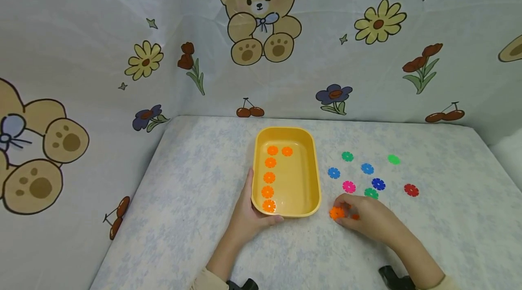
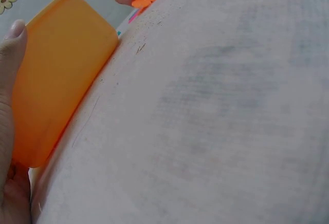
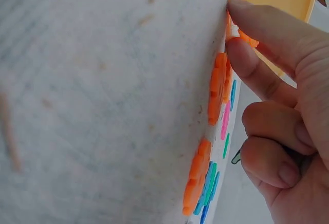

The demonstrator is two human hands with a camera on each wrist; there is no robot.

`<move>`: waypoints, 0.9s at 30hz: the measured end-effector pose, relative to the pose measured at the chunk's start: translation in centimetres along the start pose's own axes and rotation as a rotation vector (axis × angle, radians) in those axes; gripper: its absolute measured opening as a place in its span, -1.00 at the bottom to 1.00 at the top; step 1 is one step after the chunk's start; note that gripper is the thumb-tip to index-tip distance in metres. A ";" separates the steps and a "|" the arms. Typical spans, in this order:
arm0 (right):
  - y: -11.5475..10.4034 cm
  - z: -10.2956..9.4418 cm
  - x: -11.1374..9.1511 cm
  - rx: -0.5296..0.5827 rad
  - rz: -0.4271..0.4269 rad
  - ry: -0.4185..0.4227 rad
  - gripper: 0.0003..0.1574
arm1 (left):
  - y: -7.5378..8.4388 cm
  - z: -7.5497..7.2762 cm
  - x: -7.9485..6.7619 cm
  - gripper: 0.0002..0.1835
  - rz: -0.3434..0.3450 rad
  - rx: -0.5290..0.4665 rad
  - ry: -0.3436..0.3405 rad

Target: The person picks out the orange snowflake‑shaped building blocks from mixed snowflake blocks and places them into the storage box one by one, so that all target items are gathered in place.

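— Yellow tray [image 1: 299,181], near the middle of the tabletop [image 1: 171,217], and the left hand [image 1: 248,218] grips it at the near left corner: fingers along the left side, thumb by the near edge!

— And the right hand?

— Pinching! The right hand [image 1: 370,215] has an orange disc [image 1: 336,213] between thumb and forefinger, just outside the tray's right edge, down at the near end. A narrow strip of tabletop runs between disc and rim. Whether the disc touches the table, I can't tell.

— How's the room inside?

— Six orange pieces [image 1: 269,177] in there: five lined up along the left wall, the sixth beside the farthest one. From that line to the right wall, it's a broad stretch of plain yellow floor.

— Traffic outside?

— Busy beyond the right hand! Blue, green and pink counters [image 1: 348,186] lie spread out there, a green one right by the knuckles. More orange rounds [image 3: 196,178] sit close to that hand, edge-on in the right wrist view. The red counter [image 1: 411,190] is farthest right, well in from the table's side edge.

— And the far side?

— A band of tabletop behind the tray, then the printed sheet [image 1: 285,95] rising at the back edge.
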State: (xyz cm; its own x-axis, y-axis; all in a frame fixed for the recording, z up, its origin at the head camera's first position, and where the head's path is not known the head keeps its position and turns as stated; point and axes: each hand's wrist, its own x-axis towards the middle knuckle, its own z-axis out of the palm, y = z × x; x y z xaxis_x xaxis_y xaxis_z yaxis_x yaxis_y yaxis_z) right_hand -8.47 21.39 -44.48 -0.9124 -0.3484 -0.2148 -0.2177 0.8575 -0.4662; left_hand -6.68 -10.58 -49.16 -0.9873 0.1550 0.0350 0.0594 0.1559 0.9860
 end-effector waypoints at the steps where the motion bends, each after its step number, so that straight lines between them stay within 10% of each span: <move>1: 0.1 0.0 0.0 0.007 -0.003 -0.004 -0.66 | 0.0 0.0 0.0 0.46 -0.001 0.000 0.001; 15: -0.2 -0.7 0.0 0.093 0.027 0.011 -0.54 | 0.0 0.0 0.0 0.46 -0.014 0.004 0.009; 27: -2.7 -3.9 4.3 0.132 -0.251 0.405 -0.63 | -0.2 0.0 0.0 0.47 -0.011 -0.032 0.003</move>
State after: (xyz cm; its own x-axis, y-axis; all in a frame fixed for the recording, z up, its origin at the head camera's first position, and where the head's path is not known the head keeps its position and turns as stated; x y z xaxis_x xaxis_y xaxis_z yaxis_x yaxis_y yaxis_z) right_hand -13.13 19.04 -40.76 -0.9047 -0.3403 0.2564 -0.4258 0.7018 -0.5710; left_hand -6.70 -10.58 -49.34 -0.9882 0.1510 0.0248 0.0442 0.1259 0.9911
